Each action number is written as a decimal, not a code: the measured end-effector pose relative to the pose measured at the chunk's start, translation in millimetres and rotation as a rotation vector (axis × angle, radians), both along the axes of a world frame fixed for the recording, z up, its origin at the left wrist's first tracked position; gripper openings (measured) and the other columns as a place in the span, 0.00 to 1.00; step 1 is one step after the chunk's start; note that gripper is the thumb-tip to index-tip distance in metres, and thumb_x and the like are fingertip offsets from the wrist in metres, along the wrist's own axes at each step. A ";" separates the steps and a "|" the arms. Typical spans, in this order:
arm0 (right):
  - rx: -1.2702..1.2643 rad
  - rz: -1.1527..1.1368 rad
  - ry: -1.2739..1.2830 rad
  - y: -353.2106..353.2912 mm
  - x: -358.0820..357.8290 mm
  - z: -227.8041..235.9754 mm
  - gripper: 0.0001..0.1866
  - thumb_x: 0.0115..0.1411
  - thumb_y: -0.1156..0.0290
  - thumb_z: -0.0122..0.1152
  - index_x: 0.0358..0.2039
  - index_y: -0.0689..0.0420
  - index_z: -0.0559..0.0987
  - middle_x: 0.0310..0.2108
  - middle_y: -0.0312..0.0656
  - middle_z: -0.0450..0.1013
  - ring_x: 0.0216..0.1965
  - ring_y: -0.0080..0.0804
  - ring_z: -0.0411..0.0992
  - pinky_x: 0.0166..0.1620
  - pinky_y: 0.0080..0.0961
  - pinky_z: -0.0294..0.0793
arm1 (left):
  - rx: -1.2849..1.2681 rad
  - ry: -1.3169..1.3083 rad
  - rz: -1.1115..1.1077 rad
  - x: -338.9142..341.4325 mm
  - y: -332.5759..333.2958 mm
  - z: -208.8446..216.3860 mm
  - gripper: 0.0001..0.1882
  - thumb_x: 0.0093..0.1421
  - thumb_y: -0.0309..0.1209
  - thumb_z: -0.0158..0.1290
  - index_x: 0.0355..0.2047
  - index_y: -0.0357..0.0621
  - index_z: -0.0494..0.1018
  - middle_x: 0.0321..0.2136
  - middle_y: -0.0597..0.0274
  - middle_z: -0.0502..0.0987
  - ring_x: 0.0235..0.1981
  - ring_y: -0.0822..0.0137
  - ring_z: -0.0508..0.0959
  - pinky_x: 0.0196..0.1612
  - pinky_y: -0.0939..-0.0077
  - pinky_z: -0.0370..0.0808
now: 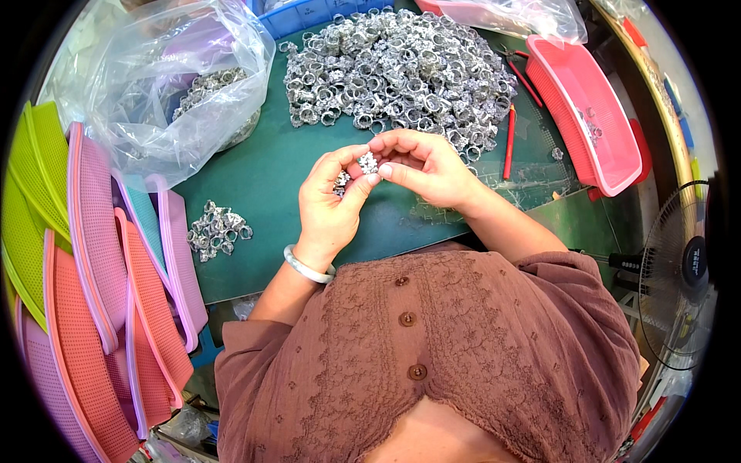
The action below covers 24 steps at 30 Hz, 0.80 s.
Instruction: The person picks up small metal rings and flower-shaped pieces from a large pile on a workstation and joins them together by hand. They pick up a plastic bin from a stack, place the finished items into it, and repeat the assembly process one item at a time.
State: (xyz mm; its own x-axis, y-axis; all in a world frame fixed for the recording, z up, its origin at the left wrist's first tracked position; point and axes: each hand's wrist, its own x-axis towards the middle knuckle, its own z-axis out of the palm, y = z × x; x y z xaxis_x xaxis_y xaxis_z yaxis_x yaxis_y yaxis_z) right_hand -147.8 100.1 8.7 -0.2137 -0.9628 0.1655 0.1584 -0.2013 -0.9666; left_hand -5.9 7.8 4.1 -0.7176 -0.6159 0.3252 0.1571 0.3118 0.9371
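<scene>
Between the fingertips of both hands I hold a silvery ring (pixel 367 163) with a studded, sparkling face. My left hand (pixel 332 185), with a pale bangle (pixel 309 265) at its wrist, pinches it from the left. More metal pieces show partly inside the left palm, mostly covered by the fingers. My right hand (pixel 428 168) closes thumb and forefinger on the ring's right side. Beyond the hands spreads a large heap of silvery rings (pixel 397 69). A small pile of rings (pixel 218 231) lies to the left on the green tabletop (pixel 266 204).
At the far left a clear plastic bag (pixel 224 139) holds more rings. Stacked colored baskets (pixel 93 255) crowd the left edge. On the right lie red-handled pliers (pixel 525 77), a red pen-like tool (pixel 509 143), a pink basket (pixel 567 116) with a few rings, and a fan (pixel 679 270).
</scene>
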 end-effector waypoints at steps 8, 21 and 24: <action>0.127 0.018 -0.045 0.8 0.6 10.9 0.13 0.55 0.75 0.54 0.40 0.66 0.70 0.34 0.40 0.71 0.37 0.22 0.70 0.42 0.21 0.71 | -0.083 -0.026 -0.002 0.7 -0.5 0.1 0.16 0.49 0.17 0.53 0.40 0.38 0.69 0.26 0.70 0.68 0.28 0.81 0.66 0.32 0.89 0.67; 0.017 -0.039 0.031 -0.8 0.7 5.1 0.17 0.50 0.80 0.58 0.42 0.62 0.70 0.35 0.36 0.69 0.37 0.19 0.68 0.43 0.18 0.68 | 0.356 -0.075 -0.118 5.1 1.9 10.2 0.18 0.50 0.20 0.51 0.43 0.36 0.63 0.27 0.69 0.66 0.30 0.81 0.66 0.34 0.90 0.65; -0.028 -0.110 0.149 -1.6 2.4 3.5 0.16 0.49 0.78 0.59 0.40 0.62 0.70 0.33 0.36 0.70 0.33 0.19 0.67 0.37 0.17 0.69 | 0.386 -0.064 -0.109 4.0 2.8 10.1 0.17 0.51 0.22 0.52 0.42 0.36 0.64 0.27 0.69 0.67 0.29 0.82 0.66 0.32 0.91 0.65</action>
